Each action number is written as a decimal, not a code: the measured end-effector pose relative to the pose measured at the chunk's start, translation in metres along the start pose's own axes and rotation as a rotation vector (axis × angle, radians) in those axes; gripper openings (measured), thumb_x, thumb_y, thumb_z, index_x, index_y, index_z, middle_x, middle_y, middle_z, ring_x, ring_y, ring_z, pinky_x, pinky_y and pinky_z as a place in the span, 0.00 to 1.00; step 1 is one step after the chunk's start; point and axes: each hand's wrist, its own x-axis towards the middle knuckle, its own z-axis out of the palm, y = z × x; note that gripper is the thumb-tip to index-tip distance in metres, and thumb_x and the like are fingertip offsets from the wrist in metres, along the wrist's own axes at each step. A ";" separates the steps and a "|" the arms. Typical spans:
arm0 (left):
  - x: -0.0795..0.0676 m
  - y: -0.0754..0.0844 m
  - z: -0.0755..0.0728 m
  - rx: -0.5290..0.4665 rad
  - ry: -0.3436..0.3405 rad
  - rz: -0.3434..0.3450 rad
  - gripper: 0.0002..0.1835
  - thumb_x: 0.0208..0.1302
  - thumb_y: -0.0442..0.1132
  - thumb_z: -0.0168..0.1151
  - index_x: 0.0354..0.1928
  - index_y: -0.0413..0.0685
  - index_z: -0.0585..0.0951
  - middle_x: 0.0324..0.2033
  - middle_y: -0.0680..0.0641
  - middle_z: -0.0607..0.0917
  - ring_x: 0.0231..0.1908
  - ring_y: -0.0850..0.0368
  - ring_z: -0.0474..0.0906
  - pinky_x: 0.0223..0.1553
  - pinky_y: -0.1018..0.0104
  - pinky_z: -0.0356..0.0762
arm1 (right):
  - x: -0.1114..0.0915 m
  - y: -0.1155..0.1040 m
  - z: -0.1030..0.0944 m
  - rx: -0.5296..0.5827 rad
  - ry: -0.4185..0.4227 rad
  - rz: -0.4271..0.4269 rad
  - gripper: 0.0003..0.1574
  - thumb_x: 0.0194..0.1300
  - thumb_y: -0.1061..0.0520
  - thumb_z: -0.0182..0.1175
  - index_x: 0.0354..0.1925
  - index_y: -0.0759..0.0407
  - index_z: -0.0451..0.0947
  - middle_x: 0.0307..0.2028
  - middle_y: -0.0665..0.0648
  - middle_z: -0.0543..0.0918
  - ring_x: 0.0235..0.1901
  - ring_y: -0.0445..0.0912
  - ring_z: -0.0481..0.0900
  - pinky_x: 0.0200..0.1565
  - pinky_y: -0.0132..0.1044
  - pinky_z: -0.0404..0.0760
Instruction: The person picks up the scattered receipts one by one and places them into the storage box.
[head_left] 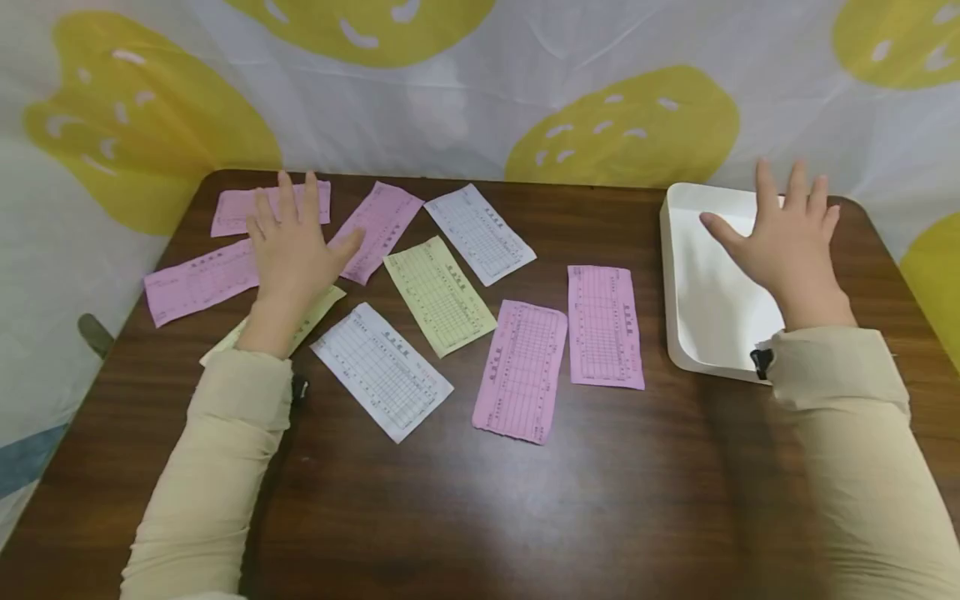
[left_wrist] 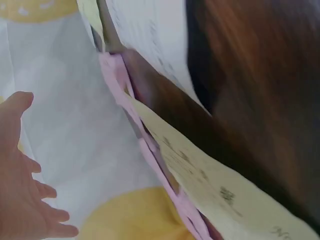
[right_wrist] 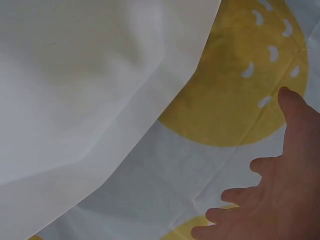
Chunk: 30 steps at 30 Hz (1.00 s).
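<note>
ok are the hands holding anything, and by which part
Nothing is held: the left hand is spread above pink rectangular paper slips, the right hand above the white rectangular tray.

Brown table [head_left: 420, 500] — paper slips [head_left: 519, 371], white tray [head_left: 705, 292]

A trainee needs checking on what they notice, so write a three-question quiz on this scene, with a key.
1. Multiple choice: in the head view, what does the right hand overlap?
A) a pink slip
B) the white tray
C) a yellow slip

2. True or false: the left hand is gripping a slip.

3. Fill in the number: in the head view, ___ white slips can be seen on the table.

Key:
1. B.
2. False; its fingers are spread and hold nothing.
3. Two.
</note>
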 end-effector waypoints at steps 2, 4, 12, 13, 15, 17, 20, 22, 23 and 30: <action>-0.002 0.008 0.000 -0.006 0.007 0.031 0.49 0.66 0.65 0.46 0.75 0.51 0.35 0.75 0.38 0.34 0.73 0.31 0.30 0.71 0.33 0.34 | -0.001 0.004 0.000 0.042 0.012 -0.005 0.59 0.65 0.25 0.36 0.75 0.58 0.26 0.72 0.75 0.25 0.70 0.74 0.25 0.66 0.74 0.33; -0.005 0.016 0.000 -0.004 0.013 0.063 0.48 0.66 0.64 0.47 0.76 0.49 0.38 0.75 0.37 0.39 0.73 0.30 0.35 0.71 0.33 0.37 | -0.002 0.010 0.000 0.087 0.021 -0.007 0.58 0.67 0.28 0.39 0.75 0.59 0.28 0.72 0.76 0.29 0.70 0.75 0.30 0.67 0.73 0.38; -0.020 0.044 0.006 -0.086 0.044 0.214 0.43 0.67 0.57 0.51 0.74 0.42 0.49 0.72 0.33 0.56 0.71 0.32 0.52 0.71 0.40 0.53 | -0.007 0.031 -0.003 0.147 0.008 0.023 0.52 0.70 0.38 0.43 0.73 0.69 0.36 0.70 0.79 0.46 0.67 0.75 0.46 0.65 0.69 0.50; -0.022 0.047 0.007 -0.105 0.041 0.228 0.42 0.67 0.56 0.52 0.74 0.41 0.51 0.71 0.34 0.58 0.70 0.33 0.54 0.71 0.41 0.54 | -0.008 0.033 -0.003 0.147 0.006 0.028 0.51 0.70 0.39 0.43 0.73 0.70 0.38 0.69 0.80 0.48 0.67 0.75 0.48 0.65 0.69 0.51; -0.027 0.054 0.009 -0.140 0.029 0.251 0.41 0.67 0.55 0.53 0.73 0.40 0.53 0.70 0.34 0.61 0.70 0.36 0.57 0.70 0.43 0.58 | -0.009 0.038 -0.003 0.144 0.004 0.034 0.48 0.71 0.41 0.44 0.72 0.73 0.43 0.67 0.81 0.54 0.64 0.75 0.53 0.64 0.68 0.54; -0.033 0.061 0.011 -0.186 0.002 0.260 0.39 0.68 0.53 0.53 0.73 0.41 0.55 0.70 0.36 0.63 0.69 0.38 0.59 0.69 0.44 0.61 | -0.012 0.043 -0.003 0.140 0.002 0.041 0.46 0.71 0.43 0.45 0.70 0.74 0.47 0.64 0.81 0.59 0.62 0.74 0.58 0.61 0.67 0.58; -0.042 0.071 0.014 -0.252 -0.041 0.277 0.35 0.68 0.50 0.54 0.72 0.43 0.59 0.68 0.38 0.66 0.68 0.41 0.62 0.67 0.46 0.65 | -0.014 0.052 -0.002 0.136 -0.001 0.046 0.41 0.71 0.45 0.45 0.68 0.75 0.53 0.60 0.82 0.64 0.58 0.72 0.63 0.57 0.66 0.63; -0.047 0.078 0.016 -0.296 -0.083 0.289 0.32 0.69 0.48 0.53 0.71 0.45 0.61 0.68 0.40 0.68 0.68 0.43 0.63 0.68 0.47 0.65 | -0.016 0.058 -0.002 0.140 -0.003 0.055 0.39 0.71 0.47 0.46 0.67 0.75 0.54 0.58 0.82 0.66 0.57 0.71 0.65 0.55 0.65 0.65; -0.050 0.081 0.018 -0.320 -0.106 0.296 0.30 0.69 0.47 0.53 0.70 0.45 0.63 0.67 0.40 0.69 0.67 0.43 0.66 0.66 0.48 0.67 | -0.017 0.061 -0.002 0.143 -0.003 0.068 0.38 0.71 0.48 0.46 0.67 0.75 0.55 0.57 0.82 0.67 0.56 0.71 0.65 0.55 0.65 0.65; -0.066 0.095 0.032 -0.493 -0.293 0.300 0.23 0.69 0.43 0.55 0.64 0.47 0.72 0.56 0.42 0.81 0.51 0.47 0.81 0.47 0.57 0.83 | -0.019 0.097 0.002 0.198 0.013 0.196 0.37 0.71 0.48 0.48 0.68 0.70 0.57 0.55 0.72 0.76 0.47 0.54 0.77 0.48 0.51 0.76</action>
